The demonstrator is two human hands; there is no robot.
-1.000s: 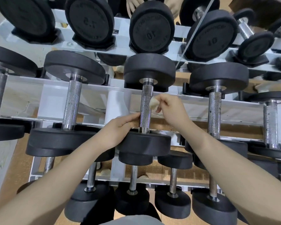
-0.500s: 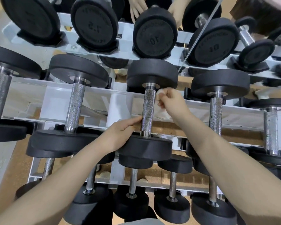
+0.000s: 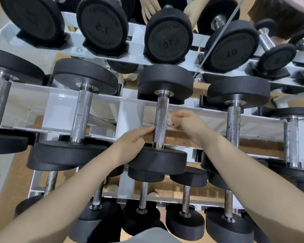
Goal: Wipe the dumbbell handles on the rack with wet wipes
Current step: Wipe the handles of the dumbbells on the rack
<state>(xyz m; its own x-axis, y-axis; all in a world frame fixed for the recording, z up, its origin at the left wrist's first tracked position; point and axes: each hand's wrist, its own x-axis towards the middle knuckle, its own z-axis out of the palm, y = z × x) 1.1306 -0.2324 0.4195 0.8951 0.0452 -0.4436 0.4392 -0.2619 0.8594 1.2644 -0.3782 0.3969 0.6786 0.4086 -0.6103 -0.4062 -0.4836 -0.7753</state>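
A black dumbbell with a knurled steel handle (image 3: 161, 118) lies on the middle tier of the white rack (image 3: 102, 100), in the centre of the head view. My left hand (image 3: 132, 141) rests on the lower weight (image 3: 158, 159), its thumb and fingertips touching the handle's lower left side. My right hand (image 3: 188, 123) is closed around a small whitish wet wipe (image 3: 170, 122), pressed against the handle's right side at mid-height. Most of the wipe is hidden inside the fist.
Other dumbbells lie left (image 3: 81, 114) and right (image 3: 233, 123) on the same tier. Larger ones marked 7.5 (image 3: 102, 27) and 10 (image 3: 168, 39) stand on the tier above, smaller ones (image 3: 142, 216) below. A mirror behind reflects hands and weights. The floor is cork-coloured.
My right hand with the wipe slid up the handle toward the upper weight, then back down to mid-height. My left hand stayed at the handle's lower end.
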